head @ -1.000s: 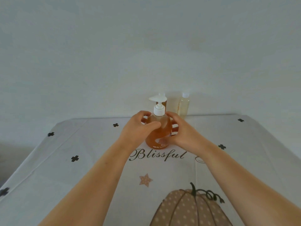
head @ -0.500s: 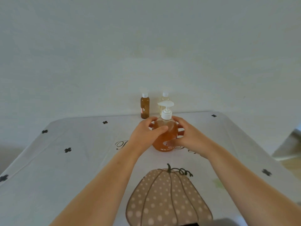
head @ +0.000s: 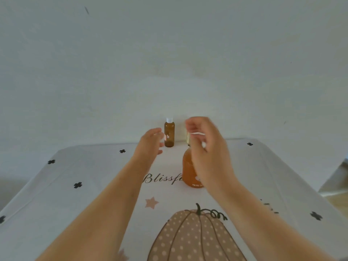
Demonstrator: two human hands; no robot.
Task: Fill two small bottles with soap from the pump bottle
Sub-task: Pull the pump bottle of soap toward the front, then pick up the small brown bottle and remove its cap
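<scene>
right grip (head: 207, 147): blurred, fingers curled over the white pump head (head: 196, 133); whether it holds the head cannot be told. directly beneath it, the pump bottle (head: 188, 166) of amber soap stands upright on the tabletop (head: 75, 204). left grip (head: 150, 143): fingers relaxed, holding nothing. just past its fingertips the brown bottle (head: 169, 135) stands upright, capped, at the far edge; contact unclear. a pale sliver (head: 187, 137) behind the right grip is too hidden to identify.
</scene>
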